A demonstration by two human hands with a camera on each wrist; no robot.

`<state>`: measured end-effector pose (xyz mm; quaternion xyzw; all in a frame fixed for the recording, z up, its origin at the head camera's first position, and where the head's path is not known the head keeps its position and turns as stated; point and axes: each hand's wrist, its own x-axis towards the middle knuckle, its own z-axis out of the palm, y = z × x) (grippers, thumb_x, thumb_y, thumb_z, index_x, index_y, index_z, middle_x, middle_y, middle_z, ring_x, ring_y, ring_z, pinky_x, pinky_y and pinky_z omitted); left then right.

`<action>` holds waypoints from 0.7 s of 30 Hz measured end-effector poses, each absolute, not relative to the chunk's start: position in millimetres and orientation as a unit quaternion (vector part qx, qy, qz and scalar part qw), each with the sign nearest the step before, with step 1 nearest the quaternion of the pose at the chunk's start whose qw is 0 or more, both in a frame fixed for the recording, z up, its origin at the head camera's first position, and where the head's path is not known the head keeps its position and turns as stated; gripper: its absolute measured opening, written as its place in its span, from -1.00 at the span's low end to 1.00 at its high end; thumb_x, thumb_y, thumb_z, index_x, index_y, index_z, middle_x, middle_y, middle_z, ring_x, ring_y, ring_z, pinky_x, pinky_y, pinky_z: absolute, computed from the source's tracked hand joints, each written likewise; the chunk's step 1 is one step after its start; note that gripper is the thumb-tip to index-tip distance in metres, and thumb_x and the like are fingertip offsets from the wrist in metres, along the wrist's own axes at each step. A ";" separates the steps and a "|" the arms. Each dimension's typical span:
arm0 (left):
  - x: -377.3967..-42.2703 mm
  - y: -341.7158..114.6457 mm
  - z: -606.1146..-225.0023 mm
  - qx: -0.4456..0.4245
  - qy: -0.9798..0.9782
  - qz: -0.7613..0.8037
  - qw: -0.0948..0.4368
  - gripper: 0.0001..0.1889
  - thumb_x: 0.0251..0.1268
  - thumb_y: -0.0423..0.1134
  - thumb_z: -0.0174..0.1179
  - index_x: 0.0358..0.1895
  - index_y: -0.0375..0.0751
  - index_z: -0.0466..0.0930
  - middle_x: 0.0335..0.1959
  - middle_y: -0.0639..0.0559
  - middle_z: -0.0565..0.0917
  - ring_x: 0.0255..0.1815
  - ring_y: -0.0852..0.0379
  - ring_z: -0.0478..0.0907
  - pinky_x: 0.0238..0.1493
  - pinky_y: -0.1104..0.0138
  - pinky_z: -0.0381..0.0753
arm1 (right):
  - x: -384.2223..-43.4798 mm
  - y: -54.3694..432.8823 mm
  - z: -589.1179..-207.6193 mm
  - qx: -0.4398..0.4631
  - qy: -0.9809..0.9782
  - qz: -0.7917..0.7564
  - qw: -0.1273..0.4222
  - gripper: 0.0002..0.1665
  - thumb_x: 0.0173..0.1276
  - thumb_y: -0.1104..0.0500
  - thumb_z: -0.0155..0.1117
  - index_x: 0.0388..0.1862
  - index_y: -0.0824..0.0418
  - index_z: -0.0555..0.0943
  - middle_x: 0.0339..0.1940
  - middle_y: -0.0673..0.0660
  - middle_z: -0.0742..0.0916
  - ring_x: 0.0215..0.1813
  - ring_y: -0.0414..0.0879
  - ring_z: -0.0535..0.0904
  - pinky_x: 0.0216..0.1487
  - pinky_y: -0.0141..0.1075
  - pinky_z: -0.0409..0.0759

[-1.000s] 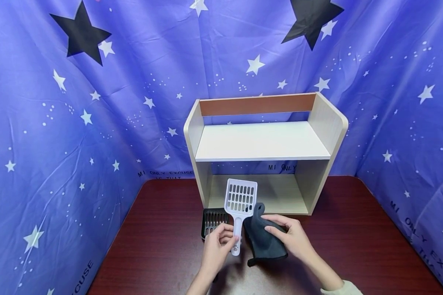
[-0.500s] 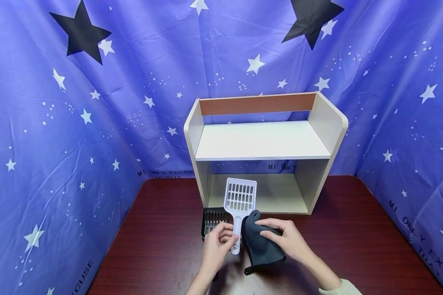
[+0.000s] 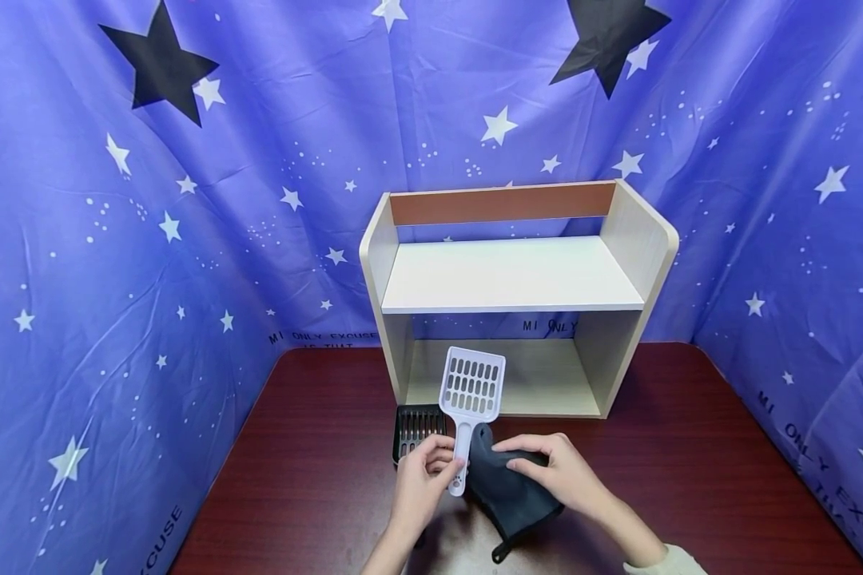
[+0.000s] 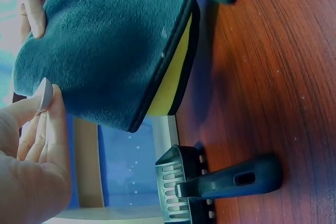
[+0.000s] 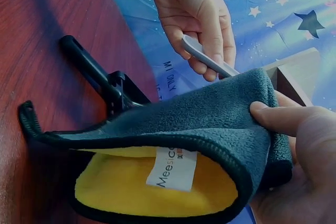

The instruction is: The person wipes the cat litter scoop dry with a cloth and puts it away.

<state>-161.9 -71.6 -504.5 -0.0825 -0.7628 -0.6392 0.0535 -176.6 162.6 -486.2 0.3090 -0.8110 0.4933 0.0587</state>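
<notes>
My left hand pinches the handle of a white slotted litter scoop, its head raised and a paw print low on the handle. My right hand grips the narrow end of a dark grey plush cleaning mitt, just right of the scoop's handle. In the right wrist view the mitt's cuff gapes toward the camera, showing a yellow lining, a white label and a black edge loop. Partly hidden behind my left hand, a black litter scoop lies on the table, its handle plain in the left wrist view.
A pale two-tier shelf unit stands at the back of the dark red table, just behind both scoops. Blue curtains printed with stars enclose the table at the back and sides.
The mitt has shifted left and down and turned in my right hand, its tip now beside the white scoop's handle. My left hand and the white scoop have barely moved.
</notes>
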 end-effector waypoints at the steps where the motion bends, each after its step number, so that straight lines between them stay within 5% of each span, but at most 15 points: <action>1: -161.9 -72.0 -504.3 -0.082 -0.762 -0.640 0.053 -0.82 0.16 -0.44 0.37 -0.16 -0.31 0.66 -0.34 -0.19 0.80 -0.35 0.31 0.71 -0.24 0.49 0.73 | -176.6 163.8 -486.2 0.310 -0.812 0.491 0.061 -0.75 0.35 0.22 0.34 -0.02 0.04 0.74 -0.14 -0.01 0.84 -0.05 -0.39 0.68 -0.06 -0.54 0.64; 21: -162.0 -77.0 -506.4 -0.078 -0.759 -0.642 0.066 -0.81 0.16 -0.42 0.39 -0.15 -0.31 0.66 -0.36 -0.19 0.79 -0.38 0.39 0.66 -0.27 0.51 0.71 | -180.3 192.8 -483.2 0.266 -0.831 0.479 0.090 -0.71 0.33 0.24 0.36 -0.01 -0.05 0.74 -0.12 -0.08 0.82 -0.03 -0.39 0.68 -0.02 -0.60 0.58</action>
